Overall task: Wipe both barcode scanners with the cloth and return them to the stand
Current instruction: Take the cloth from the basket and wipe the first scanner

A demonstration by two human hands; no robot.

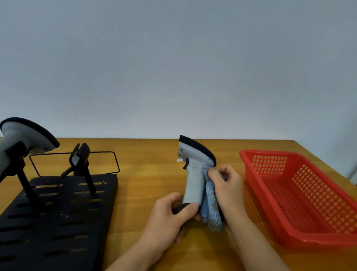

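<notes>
We are gripping the scanner (192,177) base in our left hand (168,219), right hand (227,187) fingers pinching the cloth (211,203); pressing sideways risks twisting it loose

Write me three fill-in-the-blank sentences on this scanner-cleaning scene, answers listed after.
1. The left hand grips the base of the held scanner while the right hand presses a ____ cloth against it.
2. The basket is ____ in colour.
3. The other scanner sits in the ____ cradle of the stand.

Answers: blue; red; left
</notes>
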